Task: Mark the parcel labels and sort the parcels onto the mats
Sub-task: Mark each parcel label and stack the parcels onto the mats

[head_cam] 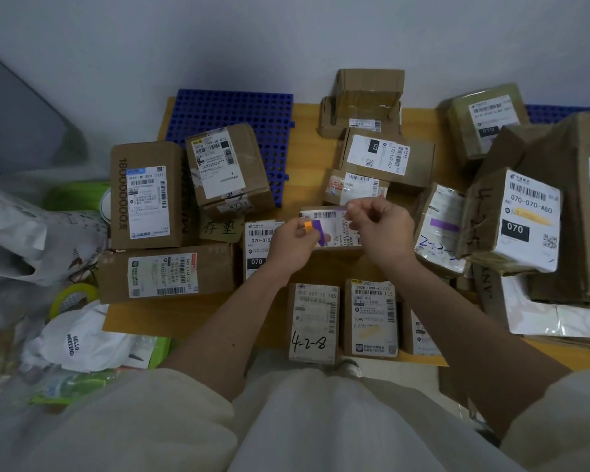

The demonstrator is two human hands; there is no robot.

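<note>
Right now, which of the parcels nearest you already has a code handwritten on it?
The small box at the table's near edge, marked "4-2-8" in black below its label. Its neighbour on the right shows only its printed label.

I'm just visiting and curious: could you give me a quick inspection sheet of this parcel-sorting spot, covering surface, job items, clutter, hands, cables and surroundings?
Surface: yellow board, mostly covered by parcels.
Job's things: blue perforated mat at the back, one labelled box partly on it; box marked 4-2-8 near the front edge; purple and orange marker.
Clutter: plastic bags and a tape roll to the left.
Hands: left hand holds the marker; right hand has curled fingers, what it pinches is unclear.
Cables: nothing seen.
Surroundings: plain pale wall behind.
</note>
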